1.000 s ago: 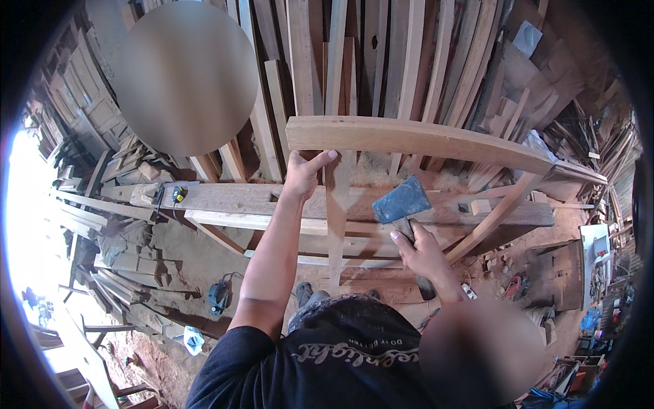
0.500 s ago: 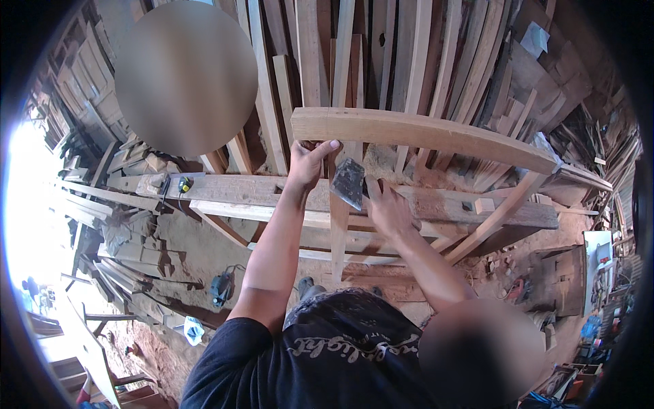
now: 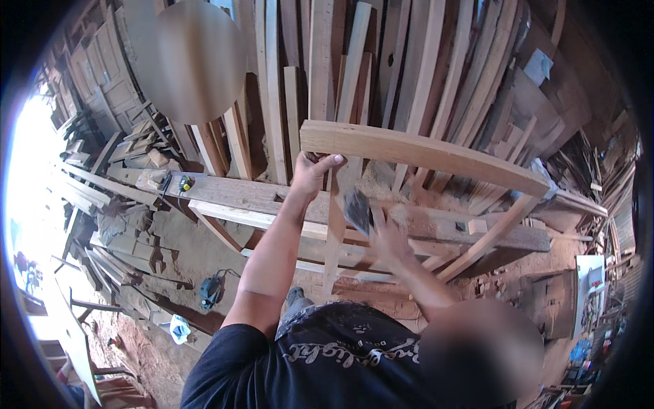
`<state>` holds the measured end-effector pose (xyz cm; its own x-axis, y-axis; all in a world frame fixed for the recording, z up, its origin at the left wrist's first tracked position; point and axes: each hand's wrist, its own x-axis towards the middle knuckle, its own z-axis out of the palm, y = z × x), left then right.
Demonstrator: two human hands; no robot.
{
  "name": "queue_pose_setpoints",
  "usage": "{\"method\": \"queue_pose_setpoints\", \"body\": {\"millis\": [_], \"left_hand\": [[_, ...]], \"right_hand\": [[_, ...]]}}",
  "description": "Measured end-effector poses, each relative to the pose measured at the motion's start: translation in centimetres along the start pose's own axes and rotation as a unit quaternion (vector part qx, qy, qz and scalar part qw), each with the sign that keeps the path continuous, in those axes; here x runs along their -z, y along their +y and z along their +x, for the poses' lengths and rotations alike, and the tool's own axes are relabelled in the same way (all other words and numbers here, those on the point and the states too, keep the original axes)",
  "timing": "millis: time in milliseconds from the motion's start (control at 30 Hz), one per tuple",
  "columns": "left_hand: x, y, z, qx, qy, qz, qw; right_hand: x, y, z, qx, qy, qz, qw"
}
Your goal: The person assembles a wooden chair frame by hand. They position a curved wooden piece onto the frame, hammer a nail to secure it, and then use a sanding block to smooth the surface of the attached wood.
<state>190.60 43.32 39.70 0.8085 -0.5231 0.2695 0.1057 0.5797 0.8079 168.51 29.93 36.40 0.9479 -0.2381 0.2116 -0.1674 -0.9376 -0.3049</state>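
Observation:
A long wooden beam (image 3: 422, 151) of a timber frame spans from upper middle to the right. Just beneath its left end, my left hand (image 3: 313, 174) is closed on the frame, thumb along the beam's underside and the other fingers mostly hidden. A narrower wooden leg (image 3: 333, 249) runs down beside this hand. My right hand (image 3: 390, 238) is wrapped around the handle of a hatchet, its dark head (image 3: 357, 213) smeared by motion. The hatchet head is just right of the leg, below the beam; I cannot tell whether they touch.
A thick timber bench (image 3: 235, 191) crosses behind the frame, with a yellow tape measure (image 3: 185, 183) at its left. Tall boards (image 3: 320, 68) lean at the back. A blue power tool (image 3: 211, 292) lies on the ground to the left. Wood scraps are piled at both sides.
The right hand and hatchet have moved lower and slightly right, and are now blurred. The left hand keeps its hold under the beam. The whole view has shifted a little.

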Motion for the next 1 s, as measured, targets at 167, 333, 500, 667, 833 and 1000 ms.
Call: {"method": "queue_pose_setpoints", "body": {"millis": [167, 333, 500, 667, 833, 1000], "left_hand": [[3.1, -2.2, -1.8, 0.069, 0.005, 0.098, 0.993], [13.2, -11.0, -12.8, 0.136, 0.062, 0.334, 0.931], [24.4, -18.6, -35.4, 0.541, -0.149, 0.523, 0.642], [23.9, -14.3, -52.6, 0.747, 0.064, 0.405, 0.524], [18.0, -10.9, -50.4, 0.536, 0.259, 0.475, 0.648], [12.2, -7.3, -30.6, 0.143, 0.216, 0.664, 0.701]], "right_hand": [[-7.9, 5.7, -9.9, 0.003, -0.128, 0.021, 0.992], [-15.6, 13.7, -22.9, -0.083, -0.22, 0.205, 0.95], [-18.1, 20.4, -32.5, -0.256, -0.491, 0.116, 0.824], [-18.7, 23.7, -33.0, -0.353, -0.528, 0.145, 0.759], [-19.0, 26.3, -33.8, -0.34, -0.556, 0.158, 0.742], [-19.9, 24.2, -31.8, -0.115, -0.512, 0.24, 0.817]]}}
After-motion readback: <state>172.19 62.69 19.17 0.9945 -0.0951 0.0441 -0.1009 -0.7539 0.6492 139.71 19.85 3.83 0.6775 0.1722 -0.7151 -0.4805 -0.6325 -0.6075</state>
